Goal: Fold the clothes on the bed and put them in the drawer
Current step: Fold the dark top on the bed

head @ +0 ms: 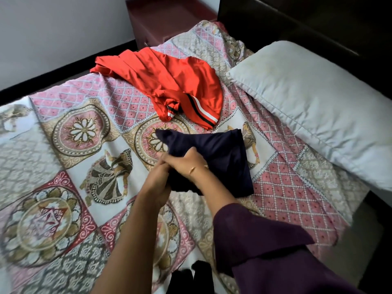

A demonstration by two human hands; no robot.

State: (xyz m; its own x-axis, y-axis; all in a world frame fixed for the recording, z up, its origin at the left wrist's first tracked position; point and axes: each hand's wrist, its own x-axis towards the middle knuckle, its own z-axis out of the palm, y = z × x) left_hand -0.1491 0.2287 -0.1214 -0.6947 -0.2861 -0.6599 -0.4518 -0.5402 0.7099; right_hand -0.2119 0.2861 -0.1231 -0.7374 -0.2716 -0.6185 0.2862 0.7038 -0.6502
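Patterned bedspread (63, 128); folded navy garment (222, 153).

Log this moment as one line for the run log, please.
stage: folding | both hands grip navy garment on bed | left hand | right hand | red garment unfolded, beyond | pillow at right

Both hands on folded navy garment (220, 158), red garment (169, 81) beyond.

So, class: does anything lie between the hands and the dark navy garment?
No. Both hands, left and right, already grip the dark navy garment directly. The red garment lies apart, farther up the bed.
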